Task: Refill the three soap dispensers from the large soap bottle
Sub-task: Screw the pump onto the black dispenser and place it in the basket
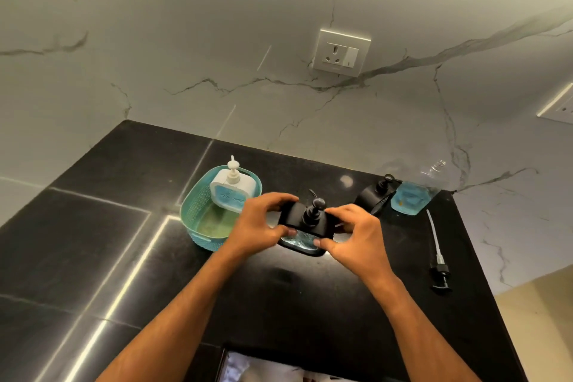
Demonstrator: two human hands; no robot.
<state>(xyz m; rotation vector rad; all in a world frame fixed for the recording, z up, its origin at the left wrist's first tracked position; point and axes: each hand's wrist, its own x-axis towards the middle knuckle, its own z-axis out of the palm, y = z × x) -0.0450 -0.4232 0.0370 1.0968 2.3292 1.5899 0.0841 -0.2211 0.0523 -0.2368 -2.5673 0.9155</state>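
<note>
A black soap dispenser [305, 220] with a black pump head and blue soap showing in its window stands on the black counter at centre. My left hand [262, 223] grips its left side and my right hand [353, 231] grips its right side. A white dispenser [232, 191] with blue soap stands in a teal basket [198, 211] to the left. Another black dispenser [373, 195] stands behind to the right. Beside it is the large clear soap bottle [412, 192], capless, with blue soap low in it. Its loose black pump with a long tube [437, 254] lies on the counter at right.
The black stone counter [124, 257] ends at a right edge near the loose pump. A marble wall with a socket plate [341, 53] rises behind. A dark-framed object [263, 366] sits at the bottom edge.
</note>
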